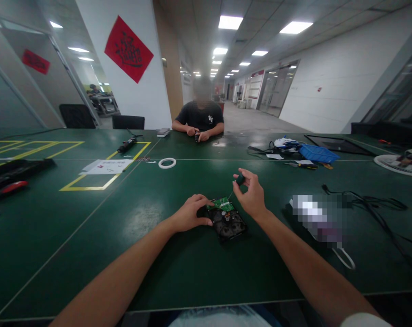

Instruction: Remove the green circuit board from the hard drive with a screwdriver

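On the green table in front of me lies a hard drive [230, 226], its black underside up and a green circuit board [222, 204] along its far end. My left hand [193, 212] grips the drive's left edge, fingers on top near the board and thumb lower down at the side. In my right hand [251, 193] is a screwdriver [240, 180] with a short dark handle, pinched between thumb and fingers. Its thin shaft slants down to the board's right end. Whether the tip sits in a screw is too small to tell.
Across the table a person [201, 116] holds a small dark object. A white tape ring [167, 163] and papers [106, 166] lie to the left. Rightward are a blue basket [318, 153], pliers [303, 165], black cables [369, 204] and a pixelated object [315, 220].
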`<state>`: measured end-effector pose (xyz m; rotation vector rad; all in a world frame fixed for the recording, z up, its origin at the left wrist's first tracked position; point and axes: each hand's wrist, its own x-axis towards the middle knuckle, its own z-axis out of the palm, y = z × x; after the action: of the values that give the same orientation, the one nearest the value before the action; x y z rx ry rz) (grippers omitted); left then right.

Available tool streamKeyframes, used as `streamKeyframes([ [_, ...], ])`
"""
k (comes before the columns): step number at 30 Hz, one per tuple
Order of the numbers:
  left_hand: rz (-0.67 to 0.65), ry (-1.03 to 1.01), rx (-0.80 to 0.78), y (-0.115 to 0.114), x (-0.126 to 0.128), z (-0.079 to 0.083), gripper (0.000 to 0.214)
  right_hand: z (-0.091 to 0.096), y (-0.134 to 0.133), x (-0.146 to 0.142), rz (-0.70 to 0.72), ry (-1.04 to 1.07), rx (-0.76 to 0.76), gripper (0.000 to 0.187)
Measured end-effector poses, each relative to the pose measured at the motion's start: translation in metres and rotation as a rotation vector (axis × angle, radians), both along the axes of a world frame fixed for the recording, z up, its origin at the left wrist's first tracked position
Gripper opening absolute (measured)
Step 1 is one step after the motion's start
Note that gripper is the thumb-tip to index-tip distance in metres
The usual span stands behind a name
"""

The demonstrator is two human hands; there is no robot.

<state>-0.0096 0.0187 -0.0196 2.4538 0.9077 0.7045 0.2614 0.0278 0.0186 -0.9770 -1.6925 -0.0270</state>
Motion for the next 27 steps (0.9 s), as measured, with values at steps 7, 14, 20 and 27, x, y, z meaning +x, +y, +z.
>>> streamKeyframes([
  [7,-0.001,0.003,0.013,0.0,0.0,0.0,0.064,0.005,-0.006,-0.004,-0.097,0.079,-0.168,0.055],
  [14,0.013,0.012,0.009,-0.002,0.003,0.001,0.064,0.008,-0.013,-0.005,-0.074,0.001,-0.205,0.033],
  [20,0.01,0.016,0.006,-0.003,0.004,0.002,0.063,0.021,-0.008,0.015,-0.233,0.096,-0.039,0.03],
  [27,0.073,0.073,0.051,-0.012,0.01,0.007,0.061,-0.004,0.03,0.077,-0.37,-0.413,-0.424,0.012],
])
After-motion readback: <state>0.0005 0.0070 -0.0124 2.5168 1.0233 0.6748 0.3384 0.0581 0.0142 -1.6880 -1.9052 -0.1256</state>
